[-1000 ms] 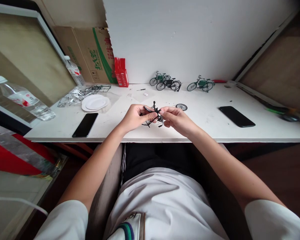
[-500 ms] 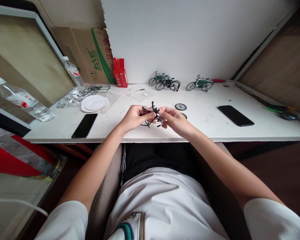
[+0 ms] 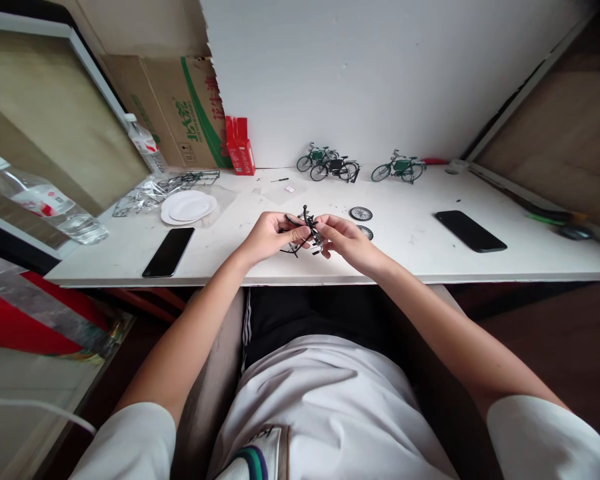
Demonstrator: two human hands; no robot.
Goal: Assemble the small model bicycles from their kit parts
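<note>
Between my hands, just above the table's front part, is a black model bicycle frame without wheels on it. My left hand pinches it from the left, thumb on top. From the right, the fingertips of my right hand close on the same frame near its middle; any small part under them is hidden. Two spoked model wheels lie on the table just beyond my right hand, the farther wheel in full view and the nearer wheel partly covered by the hand.
Several assembled model bicycles stand along the back wall. A phone lies at left, another phone at right. White discs, plastic part frames, a red box and water bottles occupy the left side.
My right hand has shifted slightly, and more of the nearer wheel shows beside it. Both hands keep hold of the bicycle frame in almost the same place.
</note>
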